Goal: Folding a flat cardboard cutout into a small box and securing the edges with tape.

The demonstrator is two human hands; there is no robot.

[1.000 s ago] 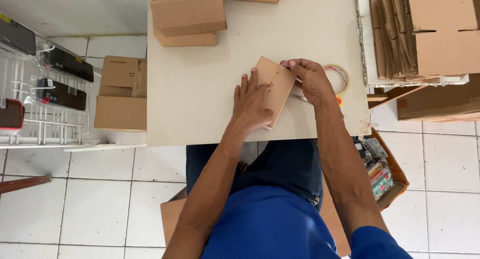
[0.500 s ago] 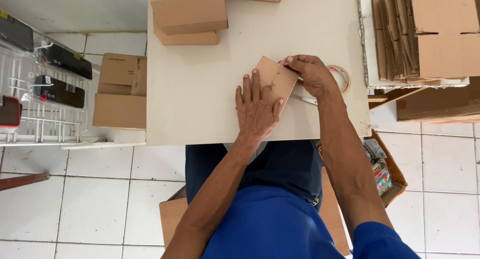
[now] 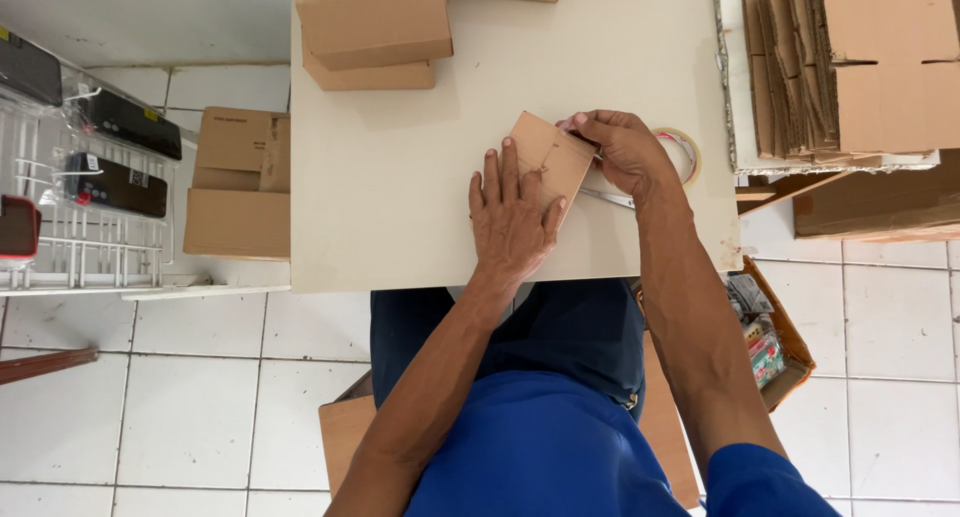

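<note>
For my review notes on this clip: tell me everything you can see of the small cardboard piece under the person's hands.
The small cardboard piece is plain brown, flat and roughly rectangular, lying turned at an angle on the pale table near its front right part. It looks like a folded, unassembled carton; faint crease or flap lines show on its top. The left hand lies flat on its lower left part, fingers spread. The right hand grips its upper right edge. A tape roll sits just to its right, apart from it.

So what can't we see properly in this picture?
- Head view: the left hand covers part of the small cardboard box.
- The right hand hides part of the tape roll.
- The picture's top edge cuts off the cardboard boxes.
</note>
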